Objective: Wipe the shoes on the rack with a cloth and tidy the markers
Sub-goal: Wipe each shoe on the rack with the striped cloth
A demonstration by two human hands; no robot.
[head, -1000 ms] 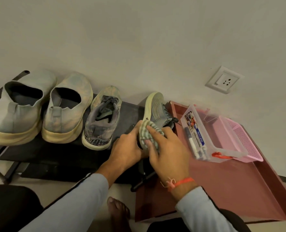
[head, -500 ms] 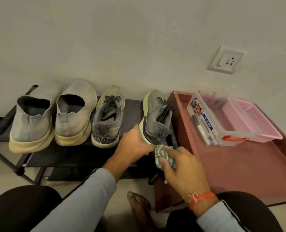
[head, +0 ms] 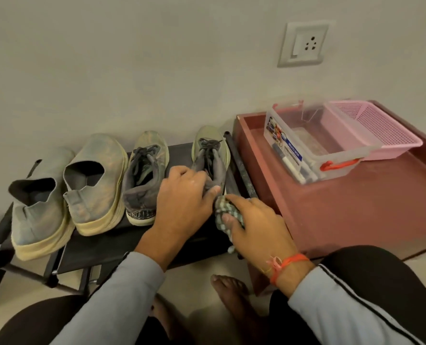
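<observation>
Several worn shoes stand in a row on a low black rack [head: 89, 247]. My left hand [head: 182, 192] grips the heel of the rightmost grey laced sneaker [head: 210, 150], which stands flat on the rack with its toe to the wall. Just right of that heel, my right hand [head: 254, 225] holds a bunched green checked cloth [head: 225, 210]. Its twin sneaker [head: 144, 175] stands to the left. Markers [head: 294, 168] lie in a clear plastic box [head: 331, 168] with a red latch.
Two pale slip-on shoes [head: 92, 185] fill the rack's left end. A maroon tray table [head: 356, 210] to the right carries the clear box and a pink mesh basket [head: 386, 130]. A wall socket [head: 304, 43] is above. My bare feet [head: 229, 292] rest on the floor.
The rightmost sneaker went from tipped on its side to standing flat on the rack. My right hand with the cloth came off the shoe and sits beside its heel.
</observation>
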